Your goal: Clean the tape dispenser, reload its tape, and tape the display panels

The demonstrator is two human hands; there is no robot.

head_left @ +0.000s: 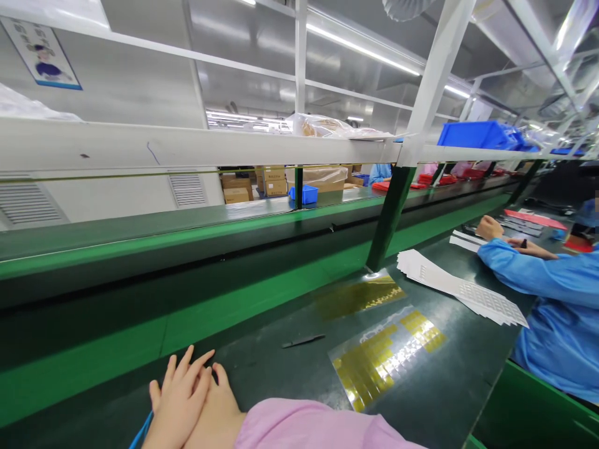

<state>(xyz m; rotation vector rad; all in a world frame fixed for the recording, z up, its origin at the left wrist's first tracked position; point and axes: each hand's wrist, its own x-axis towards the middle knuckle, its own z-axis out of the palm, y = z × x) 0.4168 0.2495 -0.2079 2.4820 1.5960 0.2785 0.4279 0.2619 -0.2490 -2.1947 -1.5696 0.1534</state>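
My left hand [180, 396] lies palm down at the lower left of the dark green bench, its fingers spread and holding nothing. A blue band [141, 431] shows at its wrist. Beneath it rests my right hand [219, 408], coming out of a pink sleeve [309, 425]. Most of the right hand's fingers are covered by the left; the visible one is stretched out, with no object seen in it. To the right of both hands lie dark tweezers [303, 341]. Farther right is a clear sheet with yellow film pieces [369, 368], and behind it another yellow film sheet [362, 296].
A fanned stack of white sheets [461, 288] lies at the right. Beyond it sits a co-worker in a blue sleeve [524, 268], hands over the bench. A green post [390, 215] rises at the bench's back. Blue bins [477, 135] stand on the upper shelf.
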